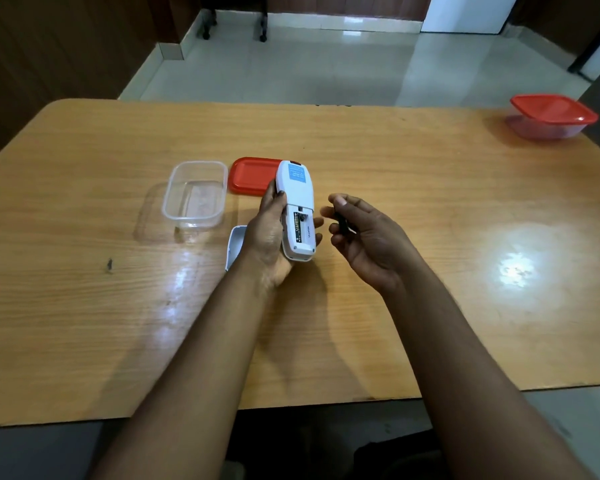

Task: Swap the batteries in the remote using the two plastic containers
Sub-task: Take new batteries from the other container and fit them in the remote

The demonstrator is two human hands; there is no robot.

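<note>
My left hand (269, 233) holds a white remote (296, 192) face down above the table, its battery bay open with one battery (297, 226) showing inside. My right hand (364, 233), just to the right of the remote, pinches a small dark battery (342, 225) between thumb and fingers. The remote's white battery cover (234, 245) lies on the table beside my left wrist. An open clear plastic container (194, 194) stands left of the remote, with its red lid (252, 176) lying flat behind the remote.
A second clear container with its red lid on (553, 116) sits at the far right corner of the wooden table (430, 174). Tiled floor and chair legs lie beyond the far edge.
</note>
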